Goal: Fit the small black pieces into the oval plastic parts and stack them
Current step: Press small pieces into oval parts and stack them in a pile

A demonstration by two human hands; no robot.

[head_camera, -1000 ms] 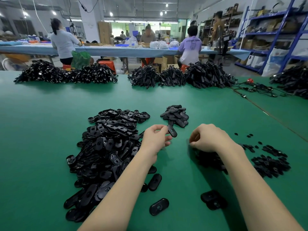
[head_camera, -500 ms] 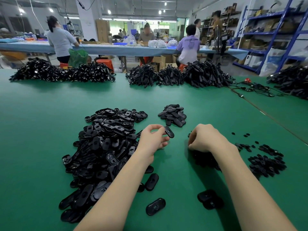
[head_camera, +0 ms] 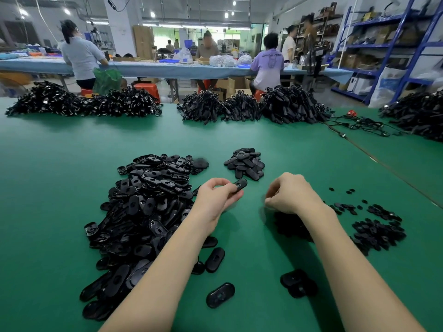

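My left hand [head_camera: 218, 195] pinches one black oval plastic part [head_camera: 240, 184] above the green table [head_camera: 60, 164], its free end pointing up and right. My right hand [head_camera: 291, 194] hovers with curled fingers over a heap of small black pieces [head_camera: 291, 225]; whether it holds one is hidden. A big heap of loose oval parts [head_camera: 143, 202] lies left of my left hand. A small stack of oval parts [head_camera: 245, 162] sits beyond both hands. More small black pieces [head_camera: 376, 232] are scattered at the right.
Single oval parts [head_camera: 220, 294] and a pair [head_camera: 298, 282] lie near the table's front. Bundles of black cables [head_camera: 291, 107] line the far edge, with a loose cable [head_camera: 359, 124] at the right. Several people work at a blue table behind; blue shelves stand right.
My left hand has turned the oval part slightly in its fingers and stays in about the same place. My right hand has stayed over the small pieces, fingers still curled.
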